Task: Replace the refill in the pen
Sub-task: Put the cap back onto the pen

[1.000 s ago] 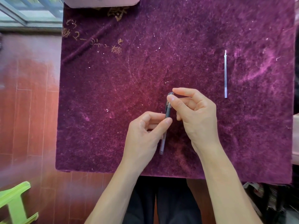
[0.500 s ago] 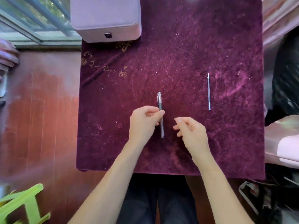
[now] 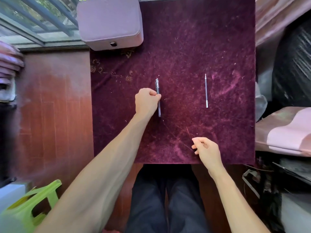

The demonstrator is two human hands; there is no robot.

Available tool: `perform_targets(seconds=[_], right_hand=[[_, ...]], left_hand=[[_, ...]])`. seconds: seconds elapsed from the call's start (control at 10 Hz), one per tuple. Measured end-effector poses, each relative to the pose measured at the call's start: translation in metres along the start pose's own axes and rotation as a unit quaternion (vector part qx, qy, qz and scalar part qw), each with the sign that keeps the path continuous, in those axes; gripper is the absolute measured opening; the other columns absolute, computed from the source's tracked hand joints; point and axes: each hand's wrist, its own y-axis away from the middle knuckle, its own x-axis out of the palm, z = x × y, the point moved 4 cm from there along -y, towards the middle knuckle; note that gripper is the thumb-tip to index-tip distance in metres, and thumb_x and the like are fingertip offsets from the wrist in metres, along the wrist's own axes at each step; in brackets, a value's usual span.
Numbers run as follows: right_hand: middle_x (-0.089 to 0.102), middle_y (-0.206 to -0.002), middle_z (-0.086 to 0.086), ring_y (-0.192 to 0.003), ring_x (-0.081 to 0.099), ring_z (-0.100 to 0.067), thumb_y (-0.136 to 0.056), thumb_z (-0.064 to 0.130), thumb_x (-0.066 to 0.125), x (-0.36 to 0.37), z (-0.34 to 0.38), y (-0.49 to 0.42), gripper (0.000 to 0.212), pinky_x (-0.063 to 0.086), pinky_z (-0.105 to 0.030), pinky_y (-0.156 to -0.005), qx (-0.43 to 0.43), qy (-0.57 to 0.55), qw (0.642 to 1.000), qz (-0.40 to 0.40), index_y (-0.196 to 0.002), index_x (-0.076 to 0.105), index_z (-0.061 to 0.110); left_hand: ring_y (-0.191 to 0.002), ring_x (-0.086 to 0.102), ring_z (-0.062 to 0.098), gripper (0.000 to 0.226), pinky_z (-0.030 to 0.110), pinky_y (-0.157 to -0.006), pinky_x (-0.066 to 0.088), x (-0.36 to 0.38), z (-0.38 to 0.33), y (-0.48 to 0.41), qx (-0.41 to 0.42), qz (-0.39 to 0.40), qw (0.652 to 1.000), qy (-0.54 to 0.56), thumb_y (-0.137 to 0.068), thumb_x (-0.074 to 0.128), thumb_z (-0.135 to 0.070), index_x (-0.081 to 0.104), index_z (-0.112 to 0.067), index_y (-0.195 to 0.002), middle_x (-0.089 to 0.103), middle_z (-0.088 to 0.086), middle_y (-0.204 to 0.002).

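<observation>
Pen: lies lengthwise on purple velvet cloth, mid-table
Left hand: fingers curled around pen's middle — gripping it
Right hand: loosely curled, holding nothing, near cloth's front edge
Refill: alone on cloth — well right of pen

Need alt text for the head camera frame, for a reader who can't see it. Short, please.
Seen from above, a person's left hand holds a dark pen lying on a purple velvet cloth, while the right hand rests loosely curled and empty near the cloth's near edge. A thin white refill lies alone to the right of the pen, and a pale closed case sits at the far corner.
</observation>
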Motion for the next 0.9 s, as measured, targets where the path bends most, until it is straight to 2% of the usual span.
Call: perform_targets(seconds=[0.1,0.2,0.3,0.4,0.5,0.6,0.7,0.8,0.9], right_hand=[[0.078,-0.08,0.017,-0.063,0.067,0.0,-0.102,0.032,0.067,-0.002,-0.002,0.006,0.014,0.049,-0.023,-0.071,0.011,0.01,1.0,0.009,-0.094,0.078,0.033],[0.078,-0.08,0.018,-0.069,0.069,-0.009,-0.102,0.033,0.066,-0.002,-0.001,0.008,0.013,0.049,-0.026,-0.072,0.016,0.011,1.0,0.012,-0.095,0.078,0.033],[0.079,-0.079,0.008,-0.07,0.07,-0.01,-0.102,0.033,0.066,0.0,-0.001,0.009,0.013,0.051,-0.027,-0.074,0.015,0.007,1.0,0.014,-0.096,0.077,0.033],[0.079,-0.079,0.009,-0.069,0.07,-0.008,-0.102,0.033,0.066,0.001,-0.005,0.011,0.013,0.051,-0.027,-0.074,0.017,0.005,1.0,0.013,-0.096,0.078,0.032],[0.079,-0.078,0.011,-0.069,0.07,-0.008,-0.102,0.033,0.067,0.0,-0.009,0.016,0.013,0.05,-0.026,-0.073,0.021,0.001,1.0,0.012,-0.095,0.078,0.033],[0.08,-0.081,0.006,-0.069,0.069,-0.01,-0.102,0.031,0.066,-0.004,-0.009,0.022,0.013,0.051,-0.027,-0.074,0.016,0.001,1.0,0.009,-0.095,0.078,0.032],[0.079,-0.084,0.004,-0.067,0.068,-0.01,-0.102,0.031,0.066,-0.014,0.001,0.033,0.014,0.051,-0.027,-0.071,0.003,0.007,1.0,0.004,-0.093,0.077,0.031],[0.079,-0.078,0.007,-0.062,0.067,-0.002,-0.102,0.032,0.067,-0.027,0.009,0.05,0.013,0.05,-0.026,-0.07,-0.022,0.007,1.0,-0.005,-0.092,0.076,0.032],[0.079,-0.081,0.019,-0.062,0.068,0.006,-0.101,0.034,0.069,-0.041,0.02,0.081,0.012,0.05,-0.024,-0.071,-0.054,0.01,0.998,-0.013,-0.093,0.076,0.035]], left_hand=[[-0.087,0.075,0.022,0.013,0.035,-0.081,0.059,0.0,-0.009,-0.003,-0.003,-0.005,1.0,-0.015,-0.084,0.072,-0.019,0.081,-0.011,-0.088,0.079,0.005,-0.086],[-0.077,0.072,0.02,0.011,0.03,-0.068,0.055,0.003,-0.011,-0.007,-0.008,-0.009,0.999,-0.03,-0.082,0.071,-0.016,0.079,-0.009,-0.078,0.078,0.006,-0.078],[-0.058,0.06,0.013,0.012,0.026,-0.058,0.047,0.007,-0.009,-0.009,-0.014,-0.018,0.999,-0.048,-0.081,0.071,-0.015,0.078,-0.006,-0.077,0.073,0.001,-0.07],[-0.053,0.052,0.002,0.008,0.026,-0.061,0.044,0.009,-0.005,-0.011,-0.019,-0.03,0.998,-0.056,-0.081,0.073,-0.016,0.078,-0.01,-0.078,0.063,-0.007,-0.063],[-0.06,0.057,0.011,0.009,0.027,-0.066,0.047,0.009,-0.007,-0.009,-0.019,-0.023,0.998,-0.056,-0.08,0.074,-0.018,0.079,-0.01,-0.08,0.068,-0.004,-0.071],[-0.076,0.068,0.02,0.013,0.028,-0.07,0.05,0.001,-0.006,-0.002,-0.029,-0.011,0.998,-0.046,-0.079,0.074,-0.02,0.079,-0.009,-0.083,0.073,0.002,-0.081],[-0.09,0.075,0.026,0.019,0.036,-0.083,0.06,-0.016,-0.004,0.016,-0.037,0.019,0.999,-0.024,-0.078,0.068,-0.024,0.077,-0.012,-0.091,0.078,0.008,-0.093],[-0.085,0.077,0.023,0.019,0.038,-0.086,0.061,-0.039,0.001,0.048,-0.018,0.058,0.998,-0.015,-0.078,0.062,-0.027,0.076,-0.019,-0.089,0.079,0.002,-0.086],[-0.069,0.076,0.014,0.018,0.035,-0.081,0.062,-0.067,0.017,0.086,0.01,0.086,0.996,-0.017,-0.079,0.059,-0.03,0.075,-0.021,-0.082,0.079,-0.002,-0.075]])
